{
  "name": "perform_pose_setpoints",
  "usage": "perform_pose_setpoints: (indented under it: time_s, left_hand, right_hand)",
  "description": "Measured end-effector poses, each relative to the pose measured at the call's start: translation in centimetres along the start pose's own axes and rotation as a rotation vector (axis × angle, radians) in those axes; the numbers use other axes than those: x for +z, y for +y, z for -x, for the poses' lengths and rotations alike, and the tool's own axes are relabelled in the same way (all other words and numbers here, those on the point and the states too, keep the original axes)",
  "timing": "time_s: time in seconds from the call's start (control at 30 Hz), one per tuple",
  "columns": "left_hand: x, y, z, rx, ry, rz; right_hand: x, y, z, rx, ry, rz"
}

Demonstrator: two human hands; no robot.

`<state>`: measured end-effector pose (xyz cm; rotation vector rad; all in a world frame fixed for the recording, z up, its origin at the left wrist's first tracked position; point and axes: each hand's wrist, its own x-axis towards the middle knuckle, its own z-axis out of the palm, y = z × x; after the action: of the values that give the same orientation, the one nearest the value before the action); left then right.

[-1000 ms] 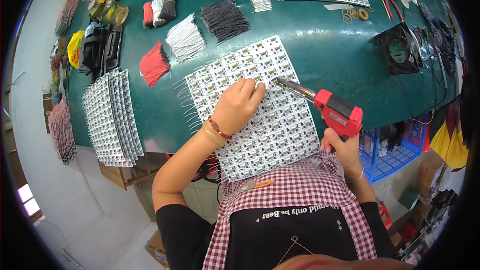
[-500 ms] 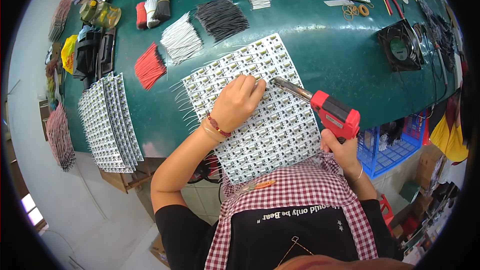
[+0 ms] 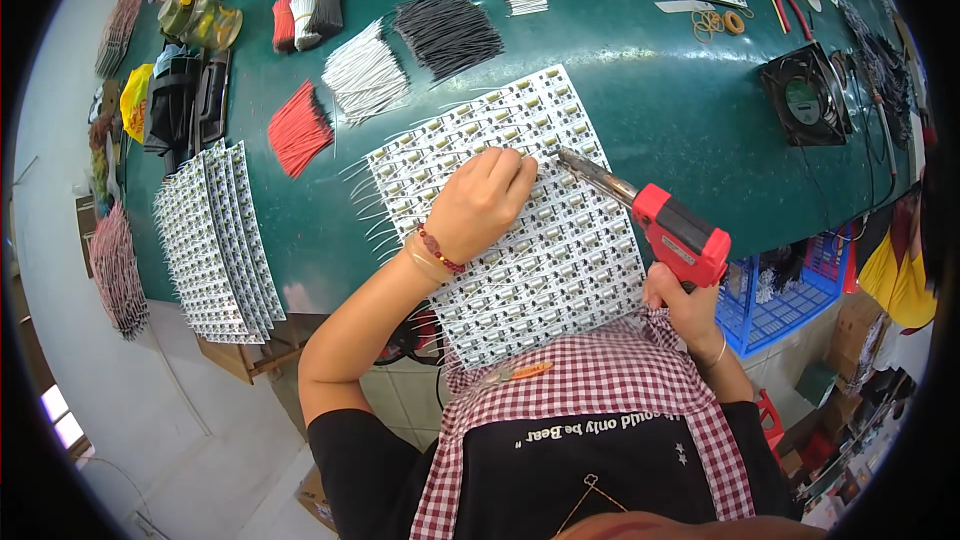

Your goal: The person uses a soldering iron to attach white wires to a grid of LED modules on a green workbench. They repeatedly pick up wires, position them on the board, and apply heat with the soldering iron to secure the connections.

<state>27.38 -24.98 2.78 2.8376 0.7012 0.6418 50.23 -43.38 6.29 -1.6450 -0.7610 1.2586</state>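
Observation:
A large white sheet of small circuit boards (image 3: 530, 280) lies tilted on the green table and reaches over its near edge to my checked apron. White wires stick out along its left side. My left hand (image 3: 482, 198) rests on the sheet with its fingers pinched together; what they hold is hidden beneath them. In my right hand (image 3: 685, 305) is a red and black soldering gun (image 3: 685, 235), gripped by its handle at the sheet's right edge. Its metal tip points up and left, just right of my left fingertips. Whether the tip touches the board I cannot tell.
Beyond the sheet lie piles of red wires (image 3: 300, 128), white wires (image 3: 365, 75) and black wires (image 3: 447, 32). Stacked board sheets (image 3: 215, 250) stand at the left. A black fan (image 3: 803, 98) is at the right, above a blue crate (image 3: 780, 305).
The soldering gun has shifted slightly right, its tip a little farther from my left fingertips. My left hand keeps its pinch on the sheet. The whole view has moved slightly.

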Motion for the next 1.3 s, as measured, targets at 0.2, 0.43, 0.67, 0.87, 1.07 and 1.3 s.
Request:
perform_pose_setpoints:
  time_s: [0.2,0.43,0.67,0.87,1.07,1.3]
  left_hand:
    - [0.1,0.0,0.0,0.003,-0.003,0.010]
    - [0.1,-0.2,0.4,-0.013,0.017,0.051]
    - [0.1,-0.1,0.3,-0.016,0.005,0.042]
    - [0.2,-0.1,0.2,-0.015,0.009,0.039]
    - [0.0,-0.1,0.2,0.000,0.011,0.040]
    - [0.2,0.0,0.9,0.003,-0.015,0.033]
  right_hand:
    - [-0.1,-0.2,0.0,0.023,-0.050,-0.016]
    - [-0.3,0.9,0.1,0.016,-0.044,-0.110]
    - [-0.5,1.6,0.1,0.026,-0.050,0.010]
    - [-0.6,1.1,0.3,-0.001,-0.059,-0.050]
    - [-0.5,0.1,0.1,-0.007,-0.088,-0.112]
    - [-0.4,0.5,0.0,-0.045,-0.087,-0.062]
